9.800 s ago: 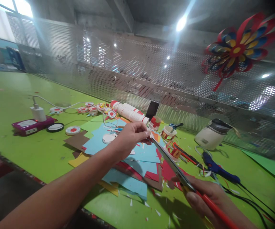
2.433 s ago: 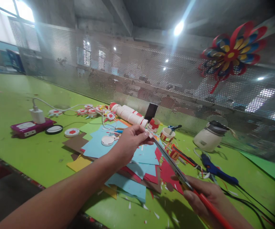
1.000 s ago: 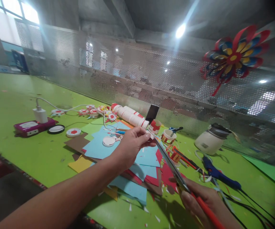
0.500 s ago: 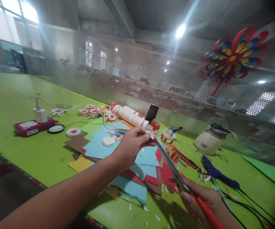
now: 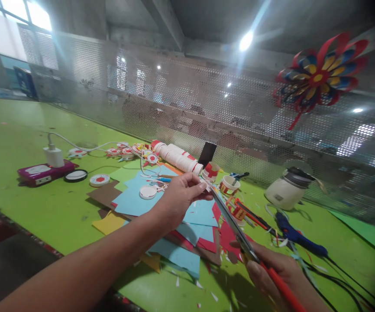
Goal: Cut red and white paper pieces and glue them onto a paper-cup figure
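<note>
From where I stand, the left hand pinches a small white piece at its two o'clock, above the coloured sheets. The right hand, at the left's four o'clock, is wrapped around the scissors, their tips aimed toward eleven o'clock. I can't quite make out where the blades meet the piece. For a clean edge, I'd take short snips, turn the piece rather than the wrist, and mind those left fingertips.
</note>
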Demonstrator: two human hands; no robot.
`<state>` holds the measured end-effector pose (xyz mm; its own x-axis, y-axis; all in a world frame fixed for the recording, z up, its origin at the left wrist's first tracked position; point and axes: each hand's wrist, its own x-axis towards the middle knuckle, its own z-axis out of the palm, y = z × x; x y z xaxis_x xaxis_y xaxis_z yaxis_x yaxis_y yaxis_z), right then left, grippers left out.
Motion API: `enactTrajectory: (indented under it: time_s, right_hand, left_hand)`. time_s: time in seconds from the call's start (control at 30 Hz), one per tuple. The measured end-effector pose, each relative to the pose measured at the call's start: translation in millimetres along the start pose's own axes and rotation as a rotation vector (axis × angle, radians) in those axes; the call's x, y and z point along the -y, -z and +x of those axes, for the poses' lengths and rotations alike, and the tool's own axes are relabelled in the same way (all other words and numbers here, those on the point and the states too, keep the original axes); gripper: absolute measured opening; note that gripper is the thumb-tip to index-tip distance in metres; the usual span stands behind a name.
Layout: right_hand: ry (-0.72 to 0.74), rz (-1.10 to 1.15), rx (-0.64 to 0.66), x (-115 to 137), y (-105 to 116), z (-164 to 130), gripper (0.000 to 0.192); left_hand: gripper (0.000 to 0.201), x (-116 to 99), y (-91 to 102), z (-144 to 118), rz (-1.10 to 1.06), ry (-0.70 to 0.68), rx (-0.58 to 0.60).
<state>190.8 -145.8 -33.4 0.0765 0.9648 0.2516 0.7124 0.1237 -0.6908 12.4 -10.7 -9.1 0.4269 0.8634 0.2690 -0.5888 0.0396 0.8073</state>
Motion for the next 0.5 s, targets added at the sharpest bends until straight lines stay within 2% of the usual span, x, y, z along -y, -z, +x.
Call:
enactTrajectory:
  time_s: [0.2,0.5]
  right_hand:
    - [0.014,-0.025,0.029,0.4,1.2,-0.1,0.041]
    - [0.082,-0.139,-0.039,-5.8,-1.0,0.1,0.043]
  left_hand:
    - [0.013,-1.5,-1.1,-0.2,-0.002,0.000,0.001]
    - [0.013,-2.2,-0.5,0.0,0.001,0.001,0.003]
